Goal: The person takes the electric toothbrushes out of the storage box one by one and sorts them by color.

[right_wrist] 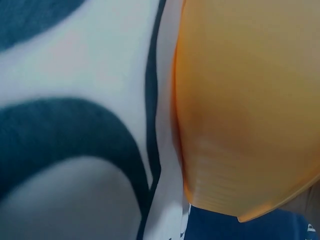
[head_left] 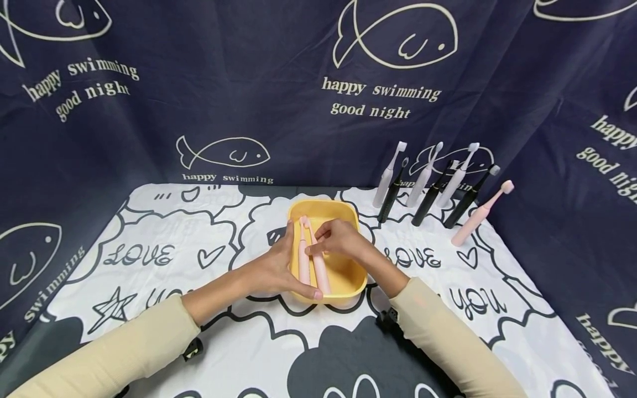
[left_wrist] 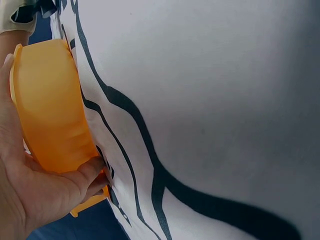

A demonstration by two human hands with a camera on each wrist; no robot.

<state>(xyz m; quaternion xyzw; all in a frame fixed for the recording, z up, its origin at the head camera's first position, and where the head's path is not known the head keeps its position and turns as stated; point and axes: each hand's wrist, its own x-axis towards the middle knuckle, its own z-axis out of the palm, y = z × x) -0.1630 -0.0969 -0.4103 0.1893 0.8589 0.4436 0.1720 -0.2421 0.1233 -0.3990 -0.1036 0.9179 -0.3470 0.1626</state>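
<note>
A yellow plastic bin (head_left: 349, 276) stands on the patterned cloth. Inside it two pink electric toothbrushes lie side by side, heads toward the far end: a left one (head_left: 303, 261) and a right one (head_left: 320, 272). My left hand (head_left: 273, 270) grips the bin's left side, thumb at the near rim; the left wrist view shows its fingers against the yellow wall (left_wrist: 52, 105). Reaching in over the right rim, my right hand (head_left: 339, 239) pinches the right toothbrush at its upper handle. The right wrist view holds only the bin's outer wall (right_wrist: 250, 100) and cloth.
Several electric toothbrushes stand upright at the back right, among them a white one (head_left: 383, 188), a black one (head_left: 390, 202) and a pink one (head_left: 470, 225) at the right end. Dark blue fabric (head_left: 278, 83) with fish drawings hangs behind and along both sides.
</note>
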